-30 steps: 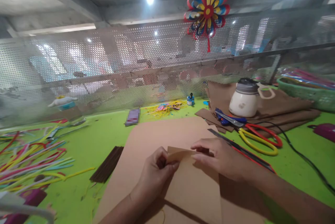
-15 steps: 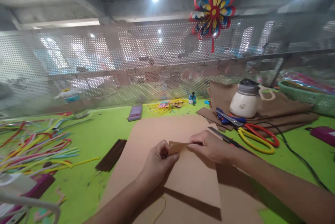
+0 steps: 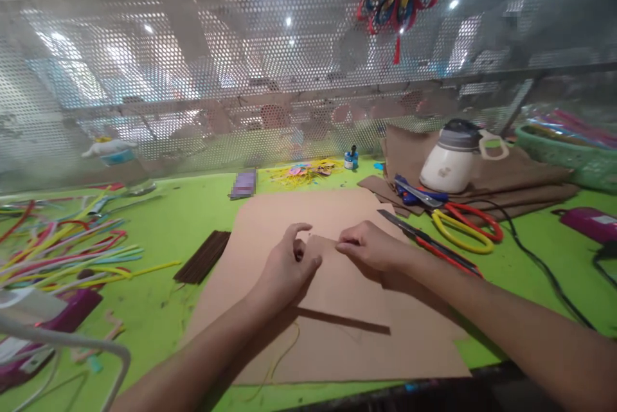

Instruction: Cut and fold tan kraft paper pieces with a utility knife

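A small tan piece of card (image 3: 344,286) lies tilted over a larger tan card sheet (image 3: 270,209), and a dark shadow shows beneath its near edge. My right hand (image 3: 369,246) pinches the small card at its far edge, thumb and forefinger together. Beside that card's far left corner is my left hand (image 3: 286,264), forefinger and thumb apart with a gap between them. Its lower fingers curl inward and are partly hidden. A thin yellow strand (image 3: 286,351) rests on the large sheet below the hands.
A box cutter (image 3: 424,241) lies right of the sheet, near scissors (image 3: 463,232) with red and yellow handles. Behind stands a white jug (image 3: 448,158) on folded brown cloth (image 3: 530,171). Brown strips (image 3: 202,258) and colourful pipe cleaners (image 3: 72,251) are on the left.
My left forefinger and thumb have spread apart, off the card edge. The small card's fold at the far edge has flattened, while my right hand still pinches there. The camera view has tilted down.
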{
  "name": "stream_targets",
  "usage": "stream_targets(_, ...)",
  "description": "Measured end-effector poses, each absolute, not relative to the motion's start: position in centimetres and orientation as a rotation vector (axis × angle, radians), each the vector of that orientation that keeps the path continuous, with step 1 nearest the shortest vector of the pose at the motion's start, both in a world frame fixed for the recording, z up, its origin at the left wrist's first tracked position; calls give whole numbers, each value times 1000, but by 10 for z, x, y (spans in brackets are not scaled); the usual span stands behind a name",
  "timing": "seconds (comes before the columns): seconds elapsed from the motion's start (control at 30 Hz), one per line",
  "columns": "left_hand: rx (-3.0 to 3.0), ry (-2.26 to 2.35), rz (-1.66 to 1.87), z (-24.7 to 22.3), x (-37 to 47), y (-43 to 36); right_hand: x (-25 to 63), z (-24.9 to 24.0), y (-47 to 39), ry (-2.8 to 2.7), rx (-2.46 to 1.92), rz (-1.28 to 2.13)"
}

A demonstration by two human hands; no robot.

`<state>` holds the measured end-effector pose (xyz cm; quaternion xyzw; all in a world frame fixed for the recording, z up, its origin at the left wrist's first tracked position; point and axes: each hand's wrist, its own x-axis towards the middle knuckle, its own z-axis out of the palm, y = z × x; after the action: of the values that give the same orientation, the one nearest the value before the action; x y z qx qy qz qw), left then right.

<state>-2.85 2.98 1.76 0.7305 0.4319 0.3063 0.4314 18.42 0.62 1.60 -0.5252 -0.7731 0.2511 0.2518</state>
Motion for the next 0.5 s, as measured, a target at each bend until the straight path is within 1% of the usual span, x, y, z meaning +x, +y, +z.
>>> stream_targets(0.1, 2123, 1167, 803, 23, -35, 35, 182, 16, 8, -2134, -1458, 634)
stream_targets(0.2, 2494, 1044, 799, 39, -40, 28, 181, 18, 8, -2172, -1472, 576)
stream_targets(0.27, 2623, 849, 697, 51, -42, 11, 180, 18, 8, -2188, -1485, 539)
stream_targets(0.33, 2776, 654, 481, 59, -43, -13, 180, 18, 8, -2202, -1490, 511)
stream_targets(0.37, 2890, 556, 426, 59, -44, -25, 180, 17, 8, -2211, -1489, 499)
stream_targets(0.43, 3074, 465, 442, 52, -47, -46, 180, 16, 8, -2226, -1485, 481)
stream_targets(0.5, 3174, 513, 384, 39, -50, -59, 180, 15, 9, -2239, -1490, 467)
